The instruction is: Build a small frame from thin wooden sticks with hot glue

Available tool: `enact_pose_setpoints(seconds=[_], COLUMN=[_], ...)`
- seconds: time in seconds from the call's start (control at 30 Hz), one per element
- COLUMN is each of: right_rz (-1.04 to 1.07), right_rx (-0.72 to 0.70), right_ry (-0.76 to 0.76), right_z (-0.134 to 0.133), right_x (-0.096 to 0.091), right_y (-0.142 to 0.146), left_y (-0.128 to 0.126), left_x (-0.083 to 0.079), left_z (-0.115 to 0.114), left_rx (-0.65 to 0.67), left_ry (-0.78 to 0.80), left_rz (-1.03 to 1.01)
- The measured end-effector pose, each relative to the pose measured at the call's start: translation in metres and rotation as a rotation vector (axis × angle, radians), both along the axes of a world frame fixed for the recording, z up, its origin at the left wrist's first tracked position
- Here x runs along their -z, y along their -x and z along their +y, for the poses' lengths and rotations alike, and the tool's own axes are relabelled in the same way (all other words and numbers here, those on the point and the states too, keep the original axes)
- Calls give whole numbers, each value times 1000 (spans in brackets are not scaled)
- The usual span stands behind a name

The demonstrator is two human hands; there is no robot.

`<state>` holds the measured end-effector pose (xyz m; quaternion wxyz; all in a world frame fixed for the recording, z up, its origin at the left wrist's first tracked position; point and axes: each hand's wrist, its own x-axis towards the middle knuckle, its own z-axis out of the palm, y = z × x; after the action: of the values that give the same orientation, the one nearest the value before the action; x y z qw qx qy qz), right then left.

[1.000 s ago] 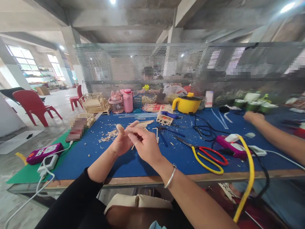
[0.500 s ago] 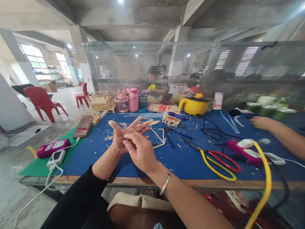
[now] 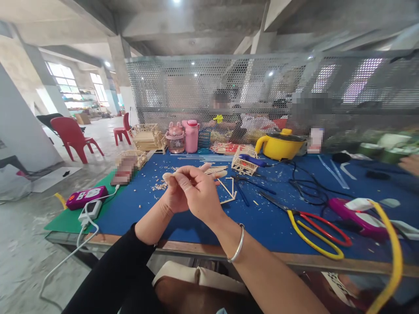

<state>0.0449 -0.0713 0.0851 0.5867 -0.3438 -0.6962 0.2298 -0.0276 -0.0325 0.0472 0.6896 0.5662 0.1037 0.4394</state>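
My left hand is held palm up over the blue mat, with its fingers stretched out and partly hidden behind my right hand. Light coverings appear to wrap some left fingertips. My right thumb and fingers are pinched together against the left thumb; whatever lies between them is hidden. Just beyond the hands are thin wooden sticks and wood crumbs. An angular frame of sticks lies to the right, beside blue-handled pliers.
Large shears with red and yellow handles lie at right, near a purple power strip. Behind stand a small stick crate, a corded blue-handled tool, a yellow pot and a pink flask. Another person's hand shows at right.
My right fingers have moved from the left palm up to the left thumb. The view has swung slightly left, and the other person's hand has mostly left the right edge.
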Motion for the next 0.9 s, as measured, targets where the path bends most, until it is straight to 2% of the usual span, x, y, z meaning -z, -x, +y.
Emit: enact_pose_setpoints(seconds=[0.07,0.2,0.27,0.33,0.4,0.47,0.6,0.67,0.77,0.9], right_rz=[1,-78,-173,-250,-250,-198,-206,-237,-226,-232], right_rx=[24,143,135,89,86,151,279,304,324,318], right_ry=[4,-218,-298,-327,-314,-276,-264,-283,-300,-301], right_z=[-1,0,1,3,4,6,11,12,14,15], right_x=[4,17,25,30,32,30,25,24,27,31], right_y=[0,-1,-2,-3,-6,-10,-19,-22,-25,-28], left_y=[1,4,6,8,9,7,3,2,3,3], left_x=[3,6,3,-1,-3,-1,8,12,14,14], left_z=[2,8,11,14,17,20,26,27,27,26], left_rx=[41,100,97,29,-133,-386,-989,-1208,-1396,-1461], left_ry=[40,119,158,178,177,122,-211,-370,-517,-619], left_rz=[-84,-203,-227,-231,-220,-197,-107,-29,65,117])
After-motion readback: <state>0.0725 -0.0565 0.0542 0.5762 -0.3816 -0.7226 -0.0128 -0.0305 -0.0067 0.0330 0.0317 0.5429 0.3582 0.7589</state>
